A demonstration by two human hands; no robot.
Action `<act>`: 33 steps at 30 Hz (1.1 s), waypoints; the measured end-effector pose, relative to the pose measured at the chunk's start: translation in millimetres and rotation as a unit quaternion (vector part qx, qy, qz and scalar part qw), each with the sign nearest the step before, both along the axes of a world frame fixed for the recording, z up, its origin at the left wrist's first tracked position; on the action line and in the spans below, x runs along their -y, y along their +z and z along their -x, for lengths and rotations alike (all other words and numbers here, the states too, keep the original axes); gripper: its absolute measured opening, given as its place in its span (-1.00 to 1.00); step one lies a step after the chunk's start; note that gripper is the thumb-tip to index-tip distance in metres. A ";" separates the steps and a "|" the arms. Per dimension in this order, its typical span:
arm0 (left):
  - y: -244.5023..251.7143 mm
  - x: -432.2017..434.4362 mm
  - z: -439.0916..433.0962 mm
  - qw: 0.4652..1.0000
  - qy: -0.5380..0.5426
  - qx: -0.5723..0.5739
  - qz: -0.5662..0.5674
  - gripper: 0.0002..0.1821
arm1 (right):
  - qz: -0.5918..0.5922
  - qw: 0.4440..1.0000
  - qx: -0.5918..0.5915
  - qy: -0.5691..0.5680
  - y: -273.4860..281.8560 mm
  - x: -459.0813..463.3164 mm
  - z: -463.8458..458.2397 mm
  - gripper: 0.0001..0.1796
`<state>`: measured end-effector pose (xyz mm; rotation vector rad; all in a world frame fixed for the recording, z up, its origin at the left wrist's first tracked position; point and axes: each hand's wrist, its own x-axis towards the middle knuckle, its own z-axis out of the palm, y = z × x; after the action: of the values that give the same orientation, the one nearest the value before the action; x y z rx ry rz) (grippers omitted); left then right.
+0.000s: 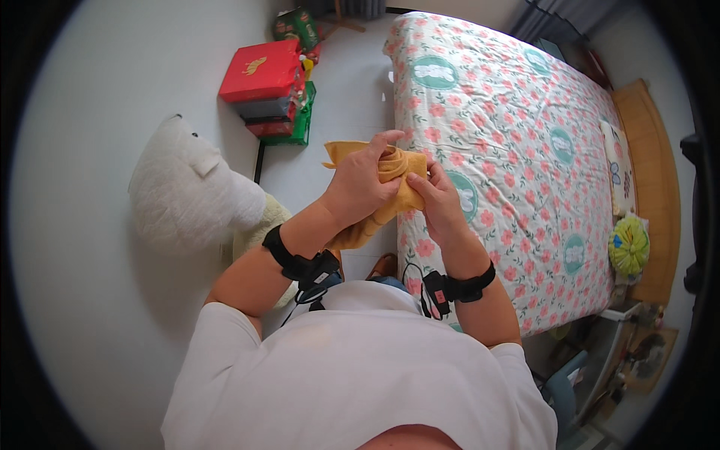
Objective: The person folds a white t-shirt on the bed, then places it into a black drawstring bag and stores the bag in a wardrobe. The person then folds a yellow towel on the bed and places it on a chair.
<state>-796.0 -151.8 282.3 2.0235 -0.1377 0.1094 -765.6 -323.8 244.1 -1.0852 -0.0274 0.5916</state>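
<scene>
A yellow cloth [414, 163], which looks like a towel, is held in the air in front of me, beside the bed's edge. Part of it is rolled or folded into layers near the middle, and a loose end hangs down to the lower left. My left hand [360, 179] grips the cloth from the left, its index finger stretched out above the rolled layers. On the other side, my right hand [441, 197] pinches the cloth's right edge, thumb on top and fingers behind. Some of the cloth is hidden behind my left hand and forearm.
To the right is a bed [495, 152] with a flowered cover and a wooden headboard [647, 185]. A large white plush bear [185, 191] stands by the left wall. Beyond it are stacked boxes, a red one [259, 70] on top. A blue chair [562, 388] is at lower right.
</scene>
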 end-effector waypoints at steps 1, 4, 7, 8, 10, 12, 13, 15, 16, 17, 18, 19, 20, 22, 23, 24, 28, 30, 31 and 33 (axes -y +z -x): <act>-1.0 5.3 1.4 1.000 0.007 -0.020 0.013 -0.34 | -0.013 0.999 -0.028 -0.028 -1.1 4.3 5.0 -0.62; -8.4 22.4 7.8 0.997 0.007 -0.028 0.068 -0.37 | -0.031 0.996 -0.060 -0.052 -0.1 24.2 19.6 -0.59; -16.6 32.8 11.6 0.994 -0.018 -0.054 0.094 -0.42 | -0.063 0.993 -0.051 -0.082 -4.3 32.8 34.4 -0.57; -18.8 35.1 10.6 0.989 -0.037 -0.061 0.127 -0.46 | -0.005 0.991 -0.078 -0.106 -6.8 34.5 38.6 -0.55; -23.0 44.0 12.2 0.981 -0.089 -0.069 0.155 -0.53 | -0.012 0.988 -0.077 -0.136 -12.6 39.8 47.6 -0.50; -25.7 52.9 17.4 0.979 -0.133 -0.060 0.144 -0.57 | -0.068 0.984 -0.056 -0.153 -14.2 51.1 64.7 -0.53; -27.4 57.7 22.9 0.978 -0.150 -0.053 0.138 -0.58 | -0.067 0.982 -0.043 -0.169 -14.7 56.6 74.0 -0.55; -33.5 70.6 38.1 0.966 -0.192 -0.052 0.165 -0.59 | -0.080 0.972 -0.024 -0.222 -16.8 67.2 105.9 -0.59; -35.8 76.9 43.3 0.952 -0.221 -0.064 0.200 -0.60 | -0.057 0.966 -0.027 -0.252 -15.9 70.8 120.5 -0.60; -37.7 79.8 51.6 0.952 -0.244 -0.064 0.172 -0.60 | -0.045 0.959 -0.017 -0.278 -16.2 75.3 137.2 -0.62; -40.3 82.7 57.6 0.944 -0.271 -0.091 0.165 -0.57 | -0.042 0.952 -0.042 -0.300 -16.9 78.0 153.0 -0.61; -44.9 90.7 66.0 0.939 -0.273 -0.117 0.174 -0.57 | -0.055 0.946 -0.050 -0.315 -17.3 83.0 172.2 -0.61; -47.3 95.2 75.1 0.921 -0.309 -0.125 0.199 -0.57 | -0.046 0.947 -0.043 -0.314 -15.8 89.0 191.1 -0.54; -50.1 106.2 89.4 0.902 -0.332 -0.156 0.226 -0.58 | -0.028 0.942 -0.047 -0.330 -11.1 92.6 218.4 -0.48; -46.4 111.8 95.7 0.896 -0.335 -0.169 0.237 -0.57 | -0.025 0.935 -0.049 -0.351 -3.8 90.5 226.2 -0.47; -47.1 119.5 108.6 0.890 -0.339 -0.169 0.252 -0.57 | -0.037 0.928 -0.040 -0.367 -3.9 91.9 241.2 -0.47; -30.0 158.1 150.2 0.880 -0.379 -0.137 0.251 -0.59 | 0.017 0.897 -0.058 -0.439 4.7 109.6 301.4 -0.59; -29.3 189.2 174.6 0.878 -0.414 -0.123 0.205 -0.62 | 0.034 0.876 -0.049 -0.478 -2.4 125.0 331.8 -0.61; -26.2 198.3 182.8 0.891 -0.406 -0.127 0.159 -0.63 | 0.026 0.873 -0.064 -0.483 -4.7 132.9 342.1 -0.61; -26.7 217.4 209.7 0.903 -0.418 -0.092 0.045 -0.69 | 0.046 0.864 -0.018 -0.502 -5.3 153.0 384.1 -0.60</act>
<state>-1005.7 -369.2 255.6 1.7148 -0.8443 -0.6045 -1149.7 -476.8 238.9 -1.0189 0.5786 -0.3404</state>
